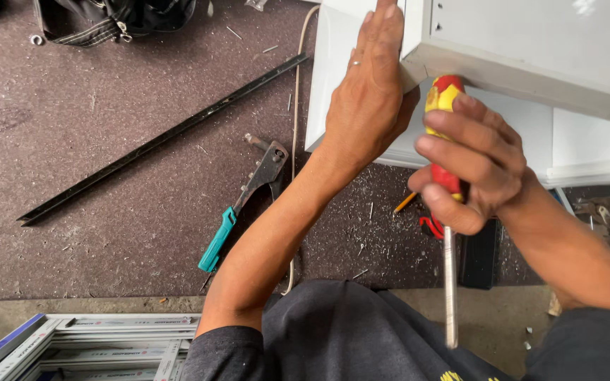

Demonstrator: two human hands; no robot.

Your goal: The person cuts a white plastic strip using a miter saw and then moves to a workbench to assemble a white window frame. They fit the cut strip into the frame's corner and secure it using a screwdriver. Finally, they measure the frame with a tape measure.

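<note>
Left hand (370, 99) flat, open on white frame (333, 63) — right hand (471, 166) fisted round screwdriver (446, 183).

Left hand (370, 99) lies flat against the corner of the box (531, 49), and the right hand (471, 166) sits just right of it, wrapped around the screwdriver (447, 176), shaft pointing back toward the person. Left of the forearm lies the rivet gun (245, 201); farther left, the long bar (157, 141) runs diagonally across the mat (107, 233).
</note>
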